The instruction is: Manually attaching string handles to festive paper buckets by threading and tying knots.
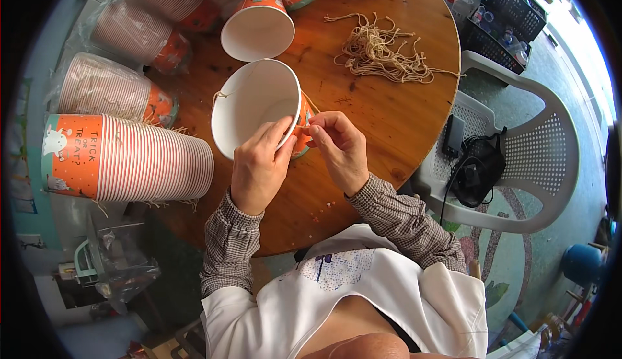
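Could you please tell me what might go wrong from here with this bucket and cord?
The thin cord pinched in the right hand could slip loose. The left hand, gripping the paper bucket, could crease its rim. The loosely heaped cords could tangle when one is pulled.

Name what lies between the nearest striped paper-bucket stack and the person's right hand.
In the head view, the open white-lined paper bucket and the left hand holding its rim lie there.

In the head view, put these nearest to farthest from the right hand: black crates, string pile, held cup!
1. Held cup: left of the right hand.
2. String pile: up and rightward.
3. Black crates: picture's upper right.
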`<act>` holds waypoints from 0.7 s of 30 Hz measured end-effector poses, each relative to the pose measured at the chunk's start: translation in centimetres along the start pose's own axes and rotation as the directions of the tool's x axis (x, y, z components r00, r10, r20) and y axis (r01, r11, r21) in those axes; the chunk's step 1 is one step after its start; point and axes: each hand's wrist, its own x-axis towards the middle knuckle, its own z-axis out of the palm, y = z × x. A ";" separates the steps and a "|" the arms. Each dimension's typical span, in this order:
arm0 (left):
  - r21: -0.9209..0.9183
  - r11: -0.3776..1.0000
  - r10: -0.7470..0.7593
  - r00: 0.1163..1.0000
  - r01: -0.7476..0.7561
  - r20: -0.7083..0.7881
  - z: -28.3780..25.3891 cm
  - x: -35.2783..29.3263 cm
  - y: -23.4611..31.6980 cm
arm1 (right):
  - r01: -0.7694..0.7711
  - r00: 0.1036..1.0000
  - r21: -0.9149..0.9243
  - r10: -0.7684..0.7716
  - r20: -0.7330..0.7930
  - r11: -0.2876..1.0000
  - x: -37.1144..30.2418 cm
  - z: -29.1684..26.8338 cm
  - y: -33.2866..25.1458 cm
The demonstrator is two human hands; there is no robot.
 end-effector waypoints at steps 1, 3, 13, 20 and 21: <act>-0.001 1.000 0.000 1.000 0.000 0.001 0.1 0.0 -0.1 | 0.002 1.000 -0.007 -0.002 -0.001 1.000 0.0 0.0 0.1; -0.009 1.000 0.029 0.999 -0.029 -0.013 0.2 0.0 -0.3 | 0.007 1.000 -0.019 -0.006 0.006 1.000 0.1 0.0 0.0; -0.033 0.999 0.002 1.000 -0.002 0.007 0.1 0.2 -0.2 | 0.011 1.000 0.003 -0.011 0.005 1.000 0.0 0.5 0.2; -0.023 1.000 0.014 1.000 -0.014 0.005 0.2 0.2 -0.3 | -0.007 1.000 -0.039 0.007 -0.013 0.999 -0.1 0.2 0.5; -0.021 0.999 0.030 1.000 -0.030 -0.009 0.2 0.2 -0.3 | 0.000 1.000 -0.051 -0.001 -0.011 0.999 -0.1 0.2 0.5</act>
